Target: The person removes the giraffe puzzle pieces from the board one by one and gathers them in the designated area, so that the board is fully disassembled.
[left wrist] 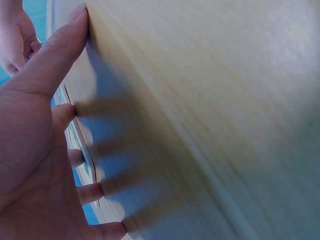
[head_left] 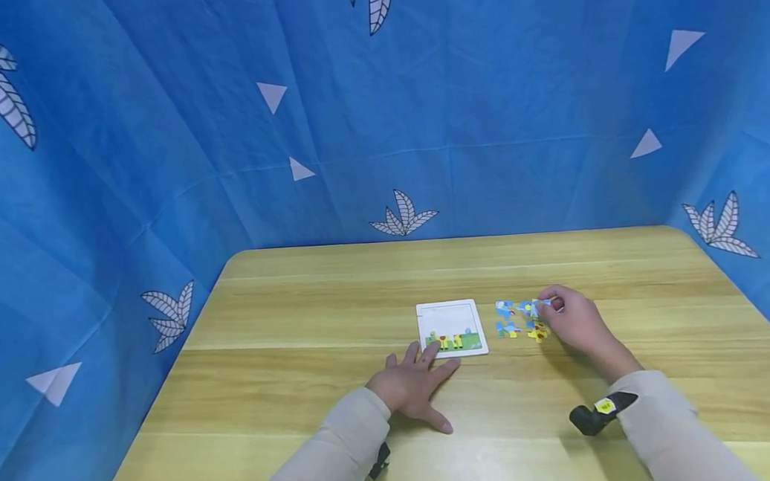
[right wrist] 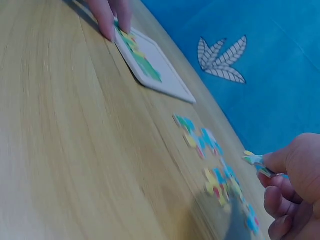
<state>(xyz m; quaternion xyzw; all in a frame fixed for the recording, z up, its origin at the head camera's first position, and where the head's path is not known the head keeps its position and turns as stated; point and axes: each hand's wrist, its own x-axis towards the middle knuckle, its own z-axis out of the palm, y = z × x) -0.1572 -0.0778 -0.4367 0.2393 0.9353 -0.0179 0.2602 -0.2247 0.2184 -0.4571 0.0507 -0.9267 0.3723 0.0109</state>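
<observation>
Green puzzle pieces (head_left: 471,342) fill the near part of the white tray (head_left: 447,316); its far part is not filled yet. Loose pieces (head_left: 512,329) lie to the right. The right hand (head_left: 577,322) pinches one piece (right wrist: 256,159); the left hand (head_left: 411,385), fingers spread, touches the tray's near edge.

Surface: from my remote feed I saw a pale-yellow wood-grain table (head_left: 296,306) with rounded far corners | On it: a square white-rimmed puzzle tray (head_left: 447,318) lay flat | Right of tray: blue, green and yellow cut-out jigsaw pieces (head_left: 512,329) lay clustered
</observation>
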